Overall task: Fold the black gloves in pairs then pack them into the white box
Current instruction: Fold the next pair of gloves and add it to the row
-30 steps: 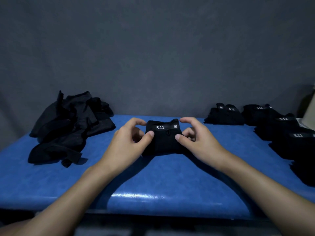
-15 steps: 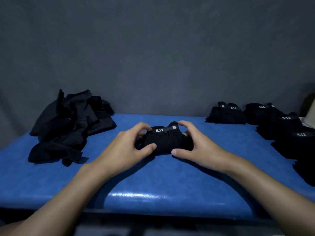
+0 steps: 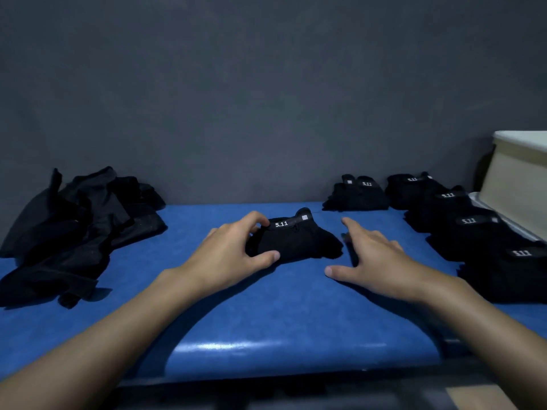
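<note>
A folded pair of black gloves (image 3: 299, 241) with a "5.11" label lies on the blue table (image 3: 284, 315) at the centre. My left hand (image 3: 236, 253) grips its left end, thumb at the front and fingers over the back edge. Just right of the pair, my right hand (image 3: 373, 255) hovers with fingers spread and touches nothing that I can see. A loose heap of unfolded black gloves (image 3: 77, 226) sits at the left. Several folded pairs (image 3: 461, 220) line the right side. The white box (image 3: 518, 179) stands at the far right edge.
A dark grey wall rises directly behind the table. The table's front edge (image 3: 296, 377) runs close below my forearms. Bare blue surface lies between the heap and the folded pairs.
My right hand has let go of the folded pair and moved off to the right with fingers spread. The left hand keeps its hold. The view turned right and shows the white box.
</note>
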Action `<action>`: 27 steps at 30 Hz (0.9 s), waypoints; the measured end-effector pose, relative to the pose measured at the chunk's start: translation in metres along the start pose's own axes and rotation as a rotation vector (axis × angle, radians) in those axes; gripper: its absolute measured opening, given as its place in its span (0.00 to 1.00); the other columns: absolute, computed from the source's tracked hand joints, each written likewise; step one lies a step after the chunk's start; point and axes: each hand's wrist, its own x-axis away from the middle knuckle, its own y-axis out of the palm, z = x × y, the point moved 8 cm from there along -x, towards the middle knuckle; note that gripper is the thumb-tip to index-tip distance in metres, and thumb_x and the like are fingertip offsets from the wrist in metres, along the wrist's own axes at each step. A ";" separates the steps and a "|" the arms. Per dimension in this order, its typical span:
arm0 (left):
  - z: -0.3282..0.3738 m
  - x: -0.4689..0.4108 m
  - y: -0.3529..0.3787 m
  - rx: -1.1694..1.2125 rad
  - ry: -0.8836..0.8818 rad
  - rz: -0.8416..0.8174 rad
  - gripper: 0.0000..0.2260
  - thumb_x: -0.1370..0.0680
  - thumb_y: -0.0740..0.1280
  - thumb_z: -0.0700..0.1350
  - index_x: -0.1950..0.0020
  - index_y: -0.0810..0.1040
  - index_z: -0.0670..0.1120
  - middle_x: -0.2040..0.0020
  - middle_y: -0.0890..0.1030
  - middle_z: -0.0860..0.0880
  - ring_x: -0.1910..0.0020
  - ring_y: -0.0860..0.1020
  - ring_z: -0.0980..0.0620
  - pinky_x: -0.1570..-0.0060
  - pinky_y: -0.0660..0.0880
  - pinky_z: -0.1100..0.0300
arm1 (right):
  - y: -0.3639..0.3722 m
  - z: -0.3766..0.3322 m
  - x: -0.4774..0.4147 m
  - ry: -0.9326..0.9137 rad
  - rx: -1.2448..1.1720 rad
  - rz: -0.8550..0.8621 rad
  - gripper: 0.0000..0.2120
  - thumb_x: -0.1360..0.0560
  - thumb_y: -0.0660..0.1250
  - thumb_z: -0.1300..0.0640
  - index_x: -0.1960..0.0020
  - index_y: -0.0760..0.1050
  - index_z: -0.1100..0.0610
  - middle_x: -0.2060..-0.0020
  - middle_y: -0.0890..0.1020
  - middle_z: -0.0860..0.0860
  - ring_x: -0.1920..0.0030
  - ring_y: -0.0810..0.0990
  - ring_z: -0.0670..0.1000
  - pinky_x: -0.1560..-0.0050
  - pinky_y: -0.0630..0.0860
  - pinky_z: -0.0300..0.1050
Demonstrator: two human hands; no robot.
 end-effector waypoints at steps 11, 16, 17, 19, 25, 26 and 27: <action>0.048 -0.077 0.064 0.021 0.094 -0.049 0.21 0.28 0.72 0.60 0.40 0.71 0.55 0.45 0.79 0.56 0.54 0.74 0.54 0.42 0.74 0.44 | -0.016 0.056 0.045 0.179 0.135 -0.067 0.46 0.27 0.60 0.31 0.22 0.48 0.58 0.26 0.62 0.54 0.26 0.59 0.55 0.28 0.62 0.49; 0.069 -0.099 0.078 -0.045 0.152 0.014 0.22 0.28 0.73 0.59 0.38 0.74 0.53 0.47 0.74 0.53 0.48 0.74 0.52 0.41 0.74 0.46 | -0.012 0.059 0.048 0.148 0.162 -0.045 0.41 0.26 0.57 0.31 0.24 0.54 0.56 0.27 0.62 0.53 0.27 0.59 0.54 0.28 0.61 0.49; 0.071 -0.102 0.079 -0.058 0.154 0.021 0.22 0.28 0.73 0.59 0.38 0.74 0.52 0.48 0.74 0.53 0.48 0.74 0.51 0.42 0.73 0.47 | -0.012 0.059 0.048 0.144 0.164 -0.039 0.42 0.26 0.57 0.31 0.23 0.53 0.56 0.26 0.61 0.53 0.26 0.58 0.54 0.27 0.60 0.49; 0.075 -0.107 0.082 -0.085 0.158 0.029 0.22 0.28 0.73 0.59 0.38 0.74 0.52 0.49 0.73 0.53 0.48 0.74 0.51 0.43 0.73 0.47 | -0.013 0.059 0.048 0.139 0.171 -0.035 0.43 0.26 0.57 0.31 0.23 0.51 0.56 0.25 0.60 0.53 0.26 0.57 0.54 0.27 0.59 0.50; 0.082 -0.118 0.087 -0.123 0.161 0.004 0.23 0.27 0.72 0.60 0.37 0.74 0.51 0.47 0.75 0.53 0.47 0.74 0.49 0.42 0.72 0.46 | -0.013 0.057 0.046 0.130 0.191 -0.038 0.43 0.26 0.57 0.30 0.23 0.53 0.57 0.27 0.62 0.54 0.27 0.60 0.56 0.28 0.61 0.51; 0.084 -0.119 0.088 -0.126 0.164 0.001 0.23 0.27 0.72 0.60 0.37 0.74 0.51 0.47 0.76 0.53 0.48 0.74 0.49 0.42 0.72 0.45 | -0.013 0.057 0.046 0.131 0.192 -0.037 0.43 0.26 0.57 0.30 0.23 0.53 0.57 0.27 0.63 0.54 0.27 0.60 0.56 0.28 0.61 0.51; 0.085 -0.119 0.088 -0.128 0.167 0.000 0.23 0.27 0.72 0.60 0.38 0.73 0.51 0.47 0.76 0.53 0.48 0.74 0.49 0.42 0.72 0.45 | -0.014 0.057 0.045 0.132 0.193 -0.038 0.42 0.26 0.57 0.30 0.24 0.53 0.57 0.28 0.63 0.54 0.28 0.60 0.56 0.28 0.61 0.51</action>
